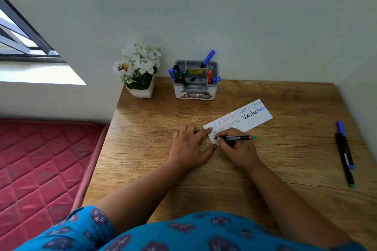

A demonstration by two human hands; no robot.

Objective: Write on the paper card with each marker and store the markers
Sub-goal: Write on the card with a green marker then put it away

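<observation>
Near the table's [142, 169] middle, the left hand [190, 146] presses flat fingers on the thin, slide-prone paper card [240, 120] while the right hand [237, 149] pinches the light, rigid marker [234, 137] near its tip.

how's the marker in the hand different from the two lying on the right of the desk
The held marker is gripped by the right hand with its tip on the paper card; the two loose markers lie untouched on the desk. The held one lies crosswise, the loose ones roughly lengthwise. All have black barrels.
</observation>
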